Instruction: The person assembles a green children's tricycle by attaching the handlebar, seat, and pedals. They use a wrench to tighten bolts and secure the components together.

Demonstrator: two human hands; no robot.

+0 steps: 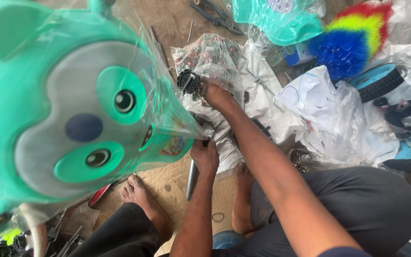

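Toy head [72, 102]: teal and grey cartoon animal face, wrapped in clear plastic, filling the left of the view, its lower edge touching the left hand.
Left hand [205, 157]: closed around the top of a metal tube [192, 180] that stands near upright on the cardboard [177, 183].
Right hand [215, 94]: reaching forward, fingers pinched on a small black ribbed part [189, 82].
Bag of small parts [210, 54]: clear plastic, just beside the right hand, lying on white sacks [267, 95].
Pliers [217, 16]: on the bare floor, well apart from both hands.
Feather duster [353, 35]: rainbow coloured, upper right.
Wheels [379, 81]: blue with black tyres, at the right edge.
Feet [139, 192]: bare, on the cardboard.
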